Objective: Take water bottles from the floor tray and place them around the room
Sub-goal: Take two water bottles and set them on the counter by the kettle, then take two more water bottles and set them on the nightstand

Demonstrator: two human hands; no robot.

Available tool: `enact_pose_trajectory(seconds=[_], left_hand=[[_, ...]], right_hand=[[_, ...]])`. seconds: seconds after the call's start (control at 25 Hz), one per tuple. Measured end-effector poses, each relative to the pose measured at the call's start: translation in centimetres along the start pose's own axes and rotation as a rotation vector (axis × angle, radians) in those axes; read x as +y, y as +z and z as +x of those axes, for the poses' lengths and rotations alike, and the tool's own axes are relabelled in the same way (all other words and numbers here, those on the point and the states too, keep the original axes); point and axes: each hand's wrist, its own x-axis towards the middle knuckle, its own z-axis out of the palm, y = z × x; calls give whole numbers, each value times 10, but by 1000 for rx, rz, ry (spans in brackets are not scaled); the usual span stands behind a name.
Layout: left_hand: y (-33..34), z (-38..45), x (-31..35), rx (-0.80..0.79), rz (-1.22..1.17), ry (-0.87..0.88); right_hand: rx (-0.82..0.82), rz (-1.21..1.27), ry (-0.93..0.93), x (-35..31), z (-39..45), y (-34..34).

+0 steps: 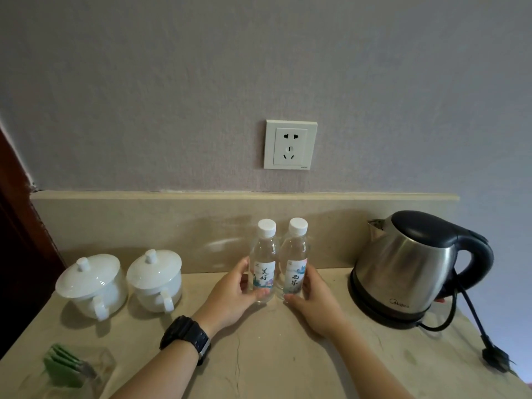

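Standing upright near the surface's [259, 355] rear edge, two touching bottles, left bottle [263, 269] in left hand [230, 298], right bottle [294, 269] in right hand [313, 300], each grip closed at label height, look light, smooth-walled, probably slippery.

The surface [259, 355] is bare in the front middle, so hands can pass there. On the left, two lidded cups [121, 283] stand side by side near the backsplash [172, 226], with a glass holder of green packets [72, 370] at the front left corner. On the right, the kettle [408, 269] and its cord [472, 321] with the plug [495, 359] block the way. Two bottles [277, 263] stand upright, touching, in the middle.
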Motion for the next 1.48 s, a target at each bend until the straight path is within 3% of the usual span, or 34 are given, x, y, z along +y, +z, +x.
enact_pose_trajectory(seconds=[0.2, 0.36, 0.48, 0.56, 0.68, 0.76, 0.88, 1.0, 1.12, 1.28, 1.48], left_hand=[[5, -8, 10, 36, 51, -35], [4, -30, 44, 133, 123, -68], [-16, -85, 68, 283, 214, -80], [-33, -133, 79, 437, 132, -98], [-68, -204, 99, 684, -52, -133], [-90, -246, 122, 826, -35, -124], [-123, -316, 162, 1030, 136, -61], [-165, -395, 195, 1199, 422, -29], [-207, -473, 210, 1342, 589, -75], [-260, -579, 195, 1492, 622, -104], [-339, -695, 175, 1658, 693, -175]], right_hand=[[5, -7, 5, -5, -2, 1], [152, 216, 90, -20, -14, -1], [278, 306, 183, -28, -40, -5], [324, 317, 177, -47, -62, 2], [151, 428, 50, -97, -94, 42], [-22, 516, -66, -143, -111, 77], [-332, 493, -287, -224, -136, 138], [-529, 351, -559, -301, -169, 202], [-645, 237, -772, -364, -213, 261], [-738, 156, -976, -417, -275, 348], [-814, 156, -1085, -472, -341, 466]])
